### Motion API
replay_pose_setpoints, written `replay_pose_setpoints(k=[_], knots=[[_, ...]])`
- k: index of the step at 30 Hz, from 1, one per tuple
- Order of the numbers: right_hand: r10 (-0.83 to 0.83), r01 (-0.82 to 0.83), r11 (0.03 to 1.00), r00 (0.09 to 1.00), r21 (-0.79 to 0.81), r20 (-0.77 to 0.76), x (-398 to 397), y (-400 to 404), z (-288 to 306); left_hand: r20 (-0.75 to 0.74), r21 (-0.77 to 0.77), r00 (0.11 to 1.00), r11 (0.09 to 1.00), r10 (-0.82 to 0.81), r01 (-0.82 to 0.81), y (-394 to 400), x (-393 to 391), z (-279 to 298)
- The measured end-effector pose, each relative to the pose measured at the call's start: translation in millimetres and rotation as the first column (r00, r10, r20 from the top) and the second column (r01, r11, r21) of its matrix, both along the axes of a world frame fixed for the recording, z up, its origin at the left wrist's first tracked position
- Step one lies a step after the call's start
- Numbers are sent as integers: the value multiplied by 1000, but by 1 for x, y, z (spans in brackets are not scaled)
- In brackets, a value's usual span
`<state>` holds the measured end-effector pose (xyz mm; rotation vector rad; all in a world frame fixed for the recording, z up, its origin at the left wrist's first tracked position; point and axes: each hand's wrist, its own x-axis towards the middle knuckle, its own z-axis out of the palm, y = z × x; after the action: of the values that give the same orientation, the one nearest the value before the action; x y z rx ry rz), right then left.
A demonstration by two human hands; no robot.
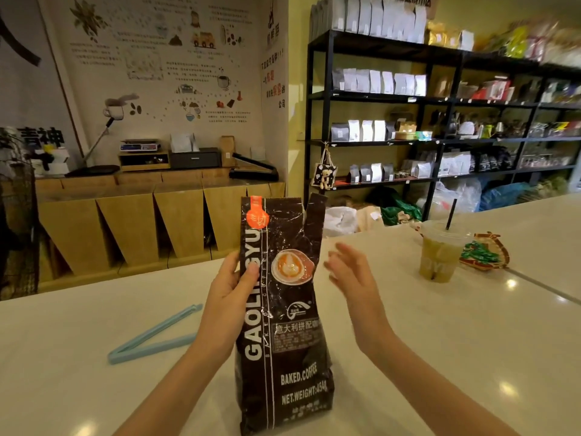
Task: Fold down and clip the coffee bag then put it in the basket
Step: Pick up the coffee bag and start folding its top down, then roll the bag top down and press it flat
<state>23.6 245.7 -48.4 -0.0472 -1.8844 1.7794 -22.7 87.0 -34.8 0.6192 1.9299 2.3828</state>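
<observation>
A tall dark brown coffee bag [286, 313] with white lettering and an orange tag stands upright on the white table [440, 341], its top open and unfolded. My left hand [226, 306] grips the bag's left edge at mid height, thumb on the front. Just right of the bag, my right hand [355, 281] hovers with fingers spread, holding nothing and not touching it. A light blue bag clip [154, 338] lies open in a V on the table, left of my left forearm. No basket is in view.
An iced drink in a plastic cup [438, 256] with a black straw stands at the right, a small woven tray of green sweets [484, 253] behind it. A wooden counter [157, 215] runs along the far wall. Black shelves [440, 121] of bags fill the right.
</observation>
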Motion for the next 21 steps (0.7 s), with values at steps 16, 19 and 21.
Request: replay_pose_setpoints(k=[16, 19, 21], knots=[[162, -132, 967, 979, -216, 124, 26, -25, -34, -838, -544, 500, 268, -217, -795, 67, -34, 88], [155, -125, 966, 981, -228, 117, 25, -26, -33, -843, -537, 494, 342, -211, -771, 68, -44, 88], [158, -129, 965, 980, -228, 118, 25, -27, -34, -860, -500, 481, 462, -169, -732, 63, -49, 87]])
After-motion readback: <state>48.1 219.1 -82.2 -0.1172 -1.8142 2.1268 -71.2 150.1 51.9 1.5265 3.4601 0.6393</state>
